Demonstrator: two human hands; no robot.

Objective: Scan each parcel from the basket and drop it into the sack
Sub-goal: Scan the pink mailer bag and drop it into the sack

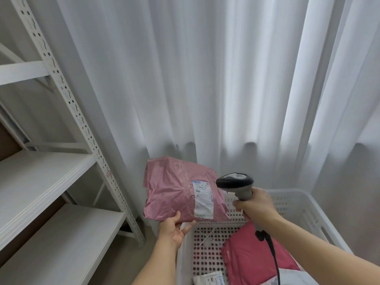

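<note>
My left hand (174, 229) holds up a pink plastic parcel (174, 188) by its lower edge, thumb on the front. The parcel's white shipping label (202, 199) faces me. My right hand (255, 206) grips the handle of a grey and black barcode scanner (235, 182), whose head sits just right of the label and points at it. A black cable (271, 254) hangs from the scanner's handle. Below lies the white perforated basket (308, 206), with a darker pink parcel (253, 258) and a white parcel (209, 278) inside. The sack is out of view.
White metal shelving (51, 182) with bare boards stands at the left. A white curtain (205, 79) hangs behind the basket and fills the background. A strip of floor (123, 260) shows between the shelving and the basket.
</note>
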